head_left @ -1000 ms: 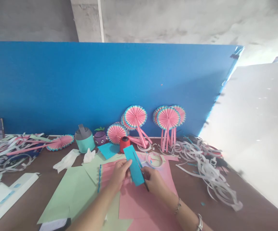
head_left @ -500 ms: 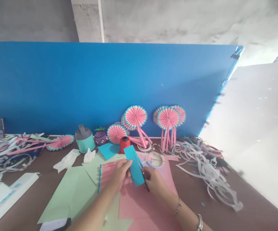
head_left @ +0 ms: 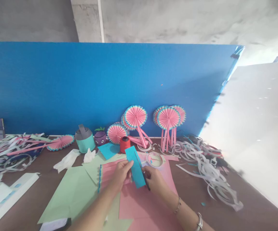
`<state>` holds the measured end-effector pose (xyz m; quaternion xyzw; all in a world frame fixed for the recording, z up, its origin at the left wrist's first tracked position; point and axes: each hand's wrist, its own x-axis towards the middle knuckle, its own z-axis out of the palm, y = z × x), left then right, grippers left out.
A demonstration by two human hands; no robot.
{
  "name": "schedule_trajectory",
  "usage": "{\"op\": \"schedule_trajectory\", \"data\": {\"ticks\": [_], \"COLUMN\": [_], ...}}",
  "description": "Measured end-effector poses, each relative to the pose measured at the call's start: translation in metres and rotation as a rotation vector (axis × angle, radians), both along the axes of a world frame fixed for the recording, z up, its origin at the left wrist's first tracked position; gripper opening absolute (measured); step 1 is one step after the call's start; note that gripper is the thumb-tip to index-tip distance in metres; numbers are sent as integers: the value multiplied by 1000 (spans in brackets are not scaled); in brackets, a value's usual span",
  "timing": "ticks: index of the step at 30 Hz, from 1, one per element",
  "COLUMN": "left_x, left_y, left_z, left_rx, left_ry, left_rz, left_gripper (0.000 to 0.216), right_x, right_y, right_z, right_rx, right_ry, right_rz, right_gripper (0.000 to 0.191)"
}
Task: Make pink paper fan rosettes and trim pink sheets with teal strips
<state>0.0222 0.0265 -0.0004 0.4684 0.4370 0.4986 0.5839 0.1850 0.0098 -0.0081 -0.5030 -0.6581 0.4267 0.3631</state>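
My left hand (head_left: 123, 173) pinches a rectangular piece of blue paper (head_left: 136, 170) by its left side, thumb on top. The paper is held up at a tilt above the desk. In my right hand (head_left: 153, 179) is a pair of dark-handled scissors (head_left: 147, 181), its blades lying along the paper's right edge. Fingers hide part of the handles. Below the hands lie pink paper sheets (head_left: 139, 205). A pleated pink strip with a blue edge (head_left: 106, 171) rests beside my left hand.
Green sheets (head_left: 68, 189) lie to the left. Behind the hands are a red thread spool (head_left: 124, 145), a tape roll (head_left: 155, 159) and pink paper fans (head_left: 136, 116) against a blue partition (head_left: 105, 80). Tangled white strips (head_left: 213, 173) lie right; a power strip (head_left: 15, 195) lies left.
The blue paper and scissors have shifted slightly to the right. The blades now look closer together along the paper's edge. My left hand has moved a little with the paper.
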Motion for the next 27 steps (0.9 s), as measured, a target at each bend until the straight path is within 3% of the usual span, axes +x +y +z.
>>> {"op": "schedule_trajectory", "data": {"ticks": [16,27], "left_x": [1,1], "left_y": [-3,0], "left_z": [2,-5], "left_rx": [-15,-4], "left_ry": [34,69], "left_rz": [-39,-77], "left_gripper": [46,45], "right_x": [0,-2], "right_y": [2,-4], "right_z": [-4,11], "right_rx": [-32,-49], "right_ry": [70,94], "right_rz": [-1,-1], "right_gripper": [12,11]}}
